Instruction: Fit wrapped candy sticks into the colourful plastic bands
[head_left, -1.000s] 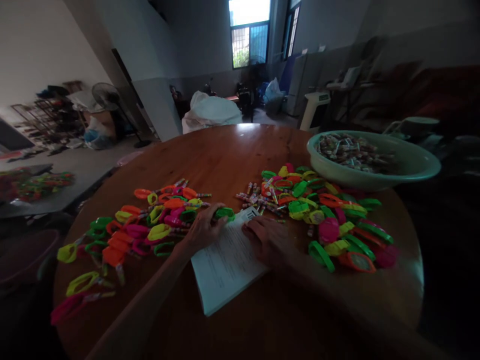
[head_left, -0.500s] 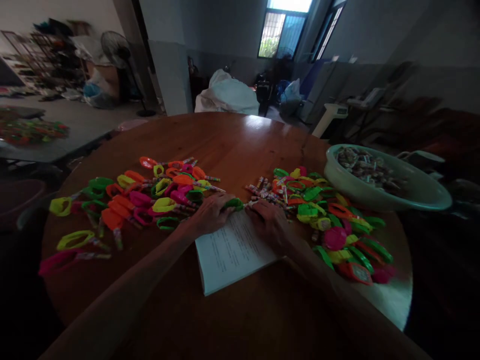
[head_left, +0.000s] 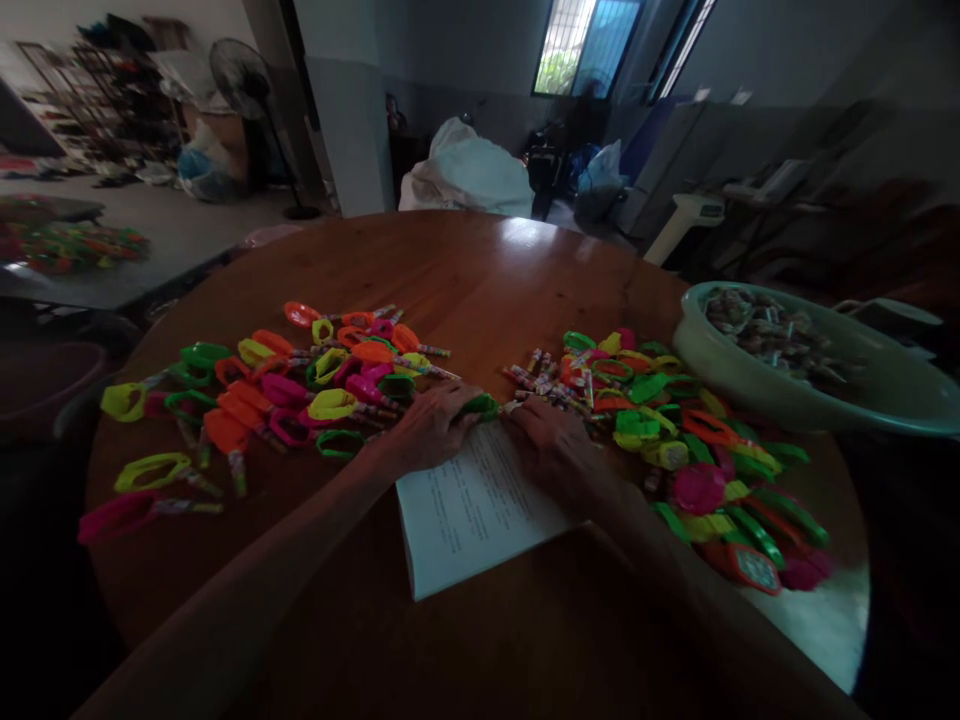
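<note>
My left hand (head_left: 435,428) is closed around a green plastic toy watch (head_left: 480,404) above the top of a white printed booklet (head_left: 457,520). My right hand (head_left: 551,435) is close beside it, fingers pinched at a small pale end (head_left: 511,407) near the watch. Whether that end belongs to the watch or to a wrapped roll, I cannot tell. Left of my hands, bright toy watches (head_left: 330,405) lie spread out, many with patterned wrapped rolls (head_left: 238,472) at their ends. Loose wrapped rolls (head_left: 534,372) lie just beyond my right hand.
More toy watches (head_left: 637,425) are heaped on the right of the round wooden table (head_left: 450,260). A pale green basin (head_left: 750,375) with small wrapped pieces stands at the right edge. Beyond the table are a white sack (head_left: 472,170) and a standing fan (head_left: 247,85).
The view has shifted slightly, so the right pile and basin appear farther right. Both hands keep nearly the same pose at the green toy watch.
</note>
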